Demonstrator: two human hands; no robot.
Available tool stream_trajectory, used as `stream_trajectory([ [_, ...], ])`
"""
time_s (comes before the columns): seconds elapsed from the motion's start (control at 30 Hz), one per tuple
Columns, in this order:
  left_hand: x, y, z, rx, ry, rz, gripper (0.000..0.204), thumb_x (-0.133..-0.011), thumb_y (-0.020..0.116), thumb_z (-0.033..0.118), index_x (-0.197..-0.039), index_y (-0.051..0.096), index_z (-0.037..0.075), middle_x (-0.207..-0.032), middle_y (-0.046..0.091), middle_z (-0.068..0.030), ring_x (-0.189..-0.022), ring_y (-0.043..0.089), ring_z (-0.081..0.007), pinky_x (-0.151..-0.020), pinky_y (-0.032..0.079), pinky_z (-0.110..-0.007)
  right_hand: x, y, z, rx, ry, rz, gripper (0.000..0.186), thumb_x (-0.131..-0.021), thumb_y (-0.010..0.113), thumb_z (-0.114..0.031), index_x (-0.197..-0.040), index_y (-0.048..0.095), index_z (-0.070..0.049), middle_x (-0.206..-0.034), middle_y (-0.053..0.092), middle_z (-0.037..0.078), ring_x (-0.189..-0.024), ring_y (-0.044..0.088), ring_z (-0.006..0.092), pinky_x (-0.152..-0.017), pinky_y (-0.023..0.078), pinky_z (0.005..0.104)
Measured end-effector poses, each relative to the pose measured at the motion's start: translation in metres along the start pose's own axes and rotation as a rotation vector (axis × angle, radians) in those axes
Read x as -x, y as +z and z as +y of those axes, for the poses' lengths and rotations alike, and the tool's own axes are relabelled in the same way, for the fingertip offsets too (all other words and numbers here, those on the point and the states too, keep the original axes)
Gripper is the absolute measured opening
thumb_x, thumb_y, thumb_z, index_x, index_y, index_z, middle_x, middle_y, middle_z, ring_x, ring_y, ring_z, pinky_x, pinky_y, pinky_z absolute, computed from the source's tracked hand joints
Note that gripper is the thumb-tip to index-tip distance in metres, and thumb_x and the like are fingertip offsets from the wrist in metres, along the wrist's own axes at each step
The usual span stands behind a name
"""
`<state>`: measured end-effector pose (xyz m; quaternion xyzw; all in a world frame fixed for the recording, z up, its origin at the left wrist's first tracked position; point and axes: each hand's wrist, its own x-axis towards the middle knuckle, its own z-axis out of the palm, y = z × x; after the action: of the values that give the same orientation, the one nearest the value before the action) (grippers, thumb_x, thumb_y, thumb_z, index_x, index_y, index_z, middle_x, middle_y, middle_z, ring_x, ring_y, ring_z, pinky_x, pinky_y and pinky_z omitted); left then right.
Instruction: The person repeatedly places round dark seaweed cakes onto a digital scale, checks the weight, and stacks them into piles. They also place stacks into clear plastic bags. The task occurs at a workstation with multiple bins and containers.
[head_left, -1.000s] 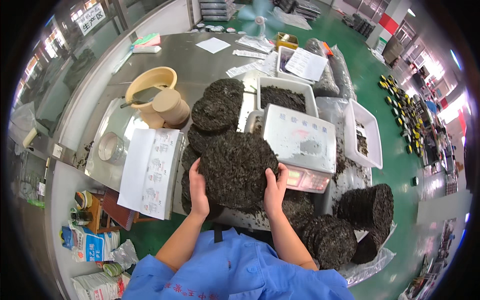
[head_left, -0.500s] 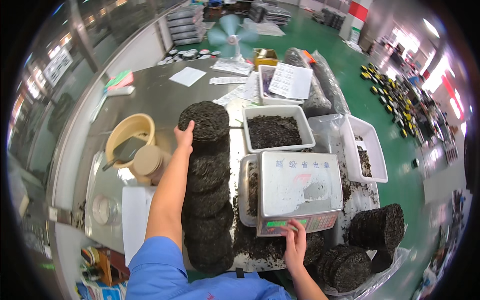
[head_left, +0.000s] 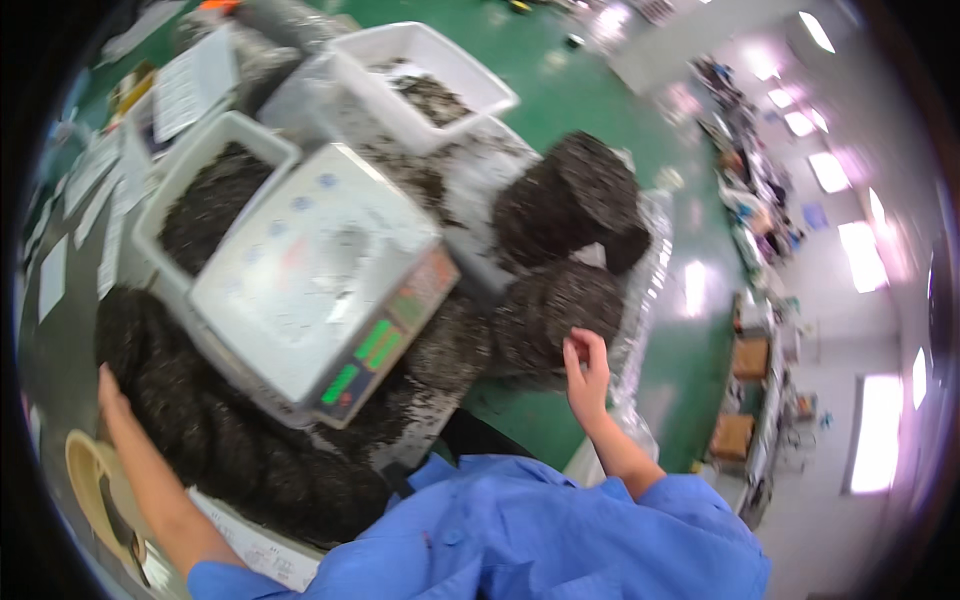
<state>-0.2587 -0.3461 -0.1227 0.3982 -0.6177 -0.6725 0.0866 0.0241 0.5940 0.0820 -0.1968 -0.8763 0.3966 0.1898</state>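
My left hand point(head_left: 113, 398) lies against the far left end of a long row of dark, round pressed cakes point(head_left: 220, 430) that look leafy. Its fingers seem stretched along the cakes' edge, though motion blurs them. To the right, my right hand point(head_left: 589, 372) is open, thumb and fingers apart and slightly bent. It is over or just touching the near side of a stack of similar round cakes point(head_left: 545, 315); contact cannot be made out. Between the hands stands a digital weighing scale point(head_left: 315, 265) with a bare metal platform and lit green displays.
Beside the scale stands a white tub point(head_left: 150, 215) of loose dark leaf. Another white tub point(head_left: 365, 55) with scraps lies farther back. A second cake stack point(head_left: 590, 185) rests at the table's right edge, near clear plastic. A beige bucket point(head_left: 82, 465) is at lower left.
My view has swung right, blurring the picture. My right hand has left the scale's keypad and moved over to the cake stack on the right. My left hand stays by the row.
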Motion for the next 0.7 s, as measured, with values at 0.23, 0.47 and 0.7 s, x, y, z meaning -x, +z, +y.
stream_trajectory([
  [0.23,0.288,0.217,0.069,-0.787,0.970,0.812,0.031,-0.081,0.068,0.027,-0.089,0.065,-0.002,-0.086,0.067,-0.0219,-0.080,0.063,-0.0363,-0.076,0.051,-0.046,0.026,-0.086,0.078,0.357,0.201,0.276,0.032,-0.095,0.062,-0.015,-0.123,0.060,0.001,-0.116,0.061,0.014,-0.105,0.058,0.0232,-0.094,0.046,0.0345],
  [0.47,0.464,0.217,-0.032,-0.411,0.824,0.102,0.035,-0.079,0.066,-0.001,-0.113,0.057,0.001,-0.114,0.056,-0.0141,-0.108,0.055,-0.0283,-0.097,0.044,-0.037,0.014,0.004,0.048,0.035,-0.285,-0.011,0.025,-0.095,0.056,-0.003,-0.120,0.055,0.004,-0.118,0.054,0.015,-0.111,0.052,0.0275,-0.100,0.041,0.0370],
  [0.7,0.410,0.168,-0.054,-0.350,0.676,0.307,0.028,-0.084,0.066,0.001,-0.111,0.063,0.004,-0.109,0.063,-0.0071,-0.099,0.060,-0.0181,-0.082,0.048,-0.030,-0.002,0.046,-0.028,-0.073,-0.423,-0.217,0.022,-0.091,0.058,0.004,-0.112,0.053,0.003,-0.113,0.052,0.016,-0.109,0.051,0.0313,-0.097,0.040,0.0407],
])
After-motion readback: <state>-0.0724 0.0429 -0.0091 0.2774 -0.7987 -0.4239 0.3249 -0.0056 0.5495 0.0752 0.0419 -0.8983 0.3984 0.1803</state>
